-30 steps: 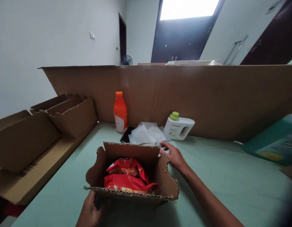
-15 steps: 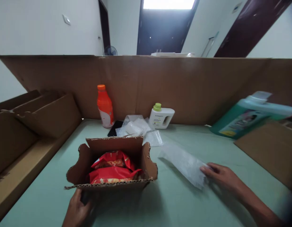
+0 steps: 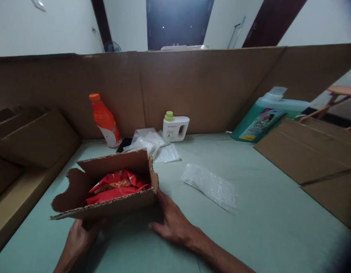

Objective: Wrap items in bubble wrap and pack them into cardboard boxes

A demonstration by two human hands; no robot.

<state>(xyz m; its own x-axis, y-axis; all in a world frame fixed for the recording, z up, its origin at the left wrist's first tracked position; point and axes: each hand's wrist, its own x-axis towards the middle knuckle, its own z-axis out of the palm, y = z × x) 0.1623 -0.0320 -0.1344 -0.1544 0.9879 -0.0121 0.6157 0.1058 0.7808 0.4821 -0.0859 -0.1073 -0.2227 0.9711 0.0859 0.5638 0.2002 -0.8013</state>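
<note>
Left hand [image 3: 78, 239]: fingers curled under the box [image 3: 107, 182] at its 7 o'clock corner, gripping it.
Right hand [image 3: 171, 223]: fingers spread, pressed against the box's 4 o'clock side.
Box: red packets [image 3: 115, 185] inside.

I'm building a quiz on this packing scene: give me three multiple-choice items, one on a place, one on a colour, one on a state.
1. Where does the loose sheet of clear bubble wrap lie?
A inside the box
B on the green table, right of the box
C under the bottle

2. What colour is the cap of the white plastic jug?
A green
B red
C black

3. How is the brown corrugated cardboard box?
A taped shut
B flattened
C open, red packets inside

Answers: B, it lies flat beside the box; A, lime green cap; C, flaps stand up, with the left hand and right hand at it.
</note>
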